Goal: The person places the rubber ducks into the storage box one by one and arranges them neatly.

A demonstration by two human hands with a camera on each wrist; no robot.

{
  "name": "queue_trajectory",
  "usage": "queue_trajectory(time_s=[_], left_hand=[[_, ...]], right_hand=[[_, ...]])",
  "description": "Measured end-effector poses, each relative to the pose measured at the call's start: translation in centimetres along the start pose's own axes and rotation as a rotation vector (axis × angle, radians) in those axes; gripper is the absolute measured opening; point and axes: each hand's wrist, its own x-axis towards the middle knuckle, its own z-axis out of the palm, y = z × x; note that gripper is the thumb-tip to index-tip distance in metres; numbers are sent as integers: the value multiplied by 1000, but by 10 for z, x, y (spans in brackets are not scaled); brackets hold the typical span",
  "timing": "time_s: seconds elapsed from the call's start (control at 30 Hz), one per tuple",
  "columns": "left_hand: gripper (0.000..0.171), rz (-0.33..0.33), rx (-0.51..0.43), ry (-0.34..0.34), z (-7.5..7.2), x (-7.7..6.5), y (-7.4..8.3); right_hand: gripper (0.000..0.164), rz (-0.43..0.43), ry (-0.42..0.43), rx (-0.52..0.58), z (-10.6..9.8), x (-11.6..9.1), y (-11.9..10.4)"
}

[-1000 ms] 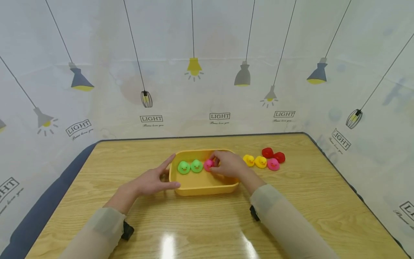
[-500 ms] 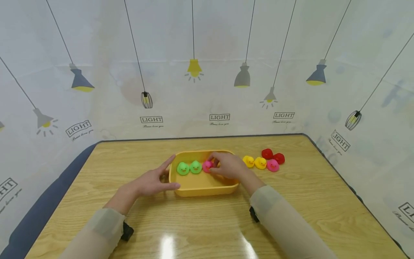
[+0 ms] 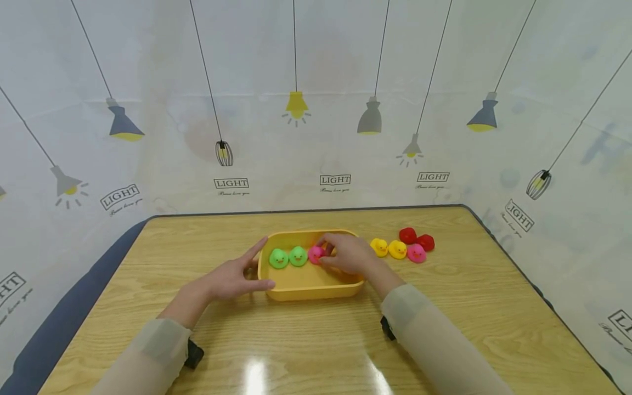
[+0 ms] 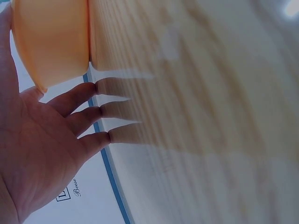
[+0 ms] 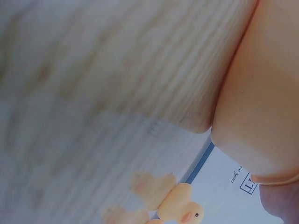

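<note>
Pink duck point(image 3: 316, 254): inside the tray point(image 3: 311, 295), in line with and right of two green ducks point(image 3: 298, 257). Right hand point(image 3: 348, 254): thumb and fingers curled, pinching the pink duck. Left hand point(image 3: 229, 278): fingers spread, nearly straight, about the tray's left end; nothing gripped. Against the earlier head views, no appreciable shift; release judged outstanding. Right of the tray, on the table point(image 3: 296, 340): yellow ducks point(image 3: 398, 249), second pink duck point(image 3: 417, 253), red ducks point(image 3: 407, 236).
</note>
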Motion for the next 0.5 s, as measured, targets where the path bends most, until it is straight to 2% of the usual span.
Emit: queue_trajectory(time_s=[0.33,0.5], left_hand=[[114,-6,5,-1,-1,-1,-1],[112,-8,9,2,0,0,-2]], right_hand=[[35,8,-1,19,1,1,0],[40,-1,27,114,-2,-1,0]])
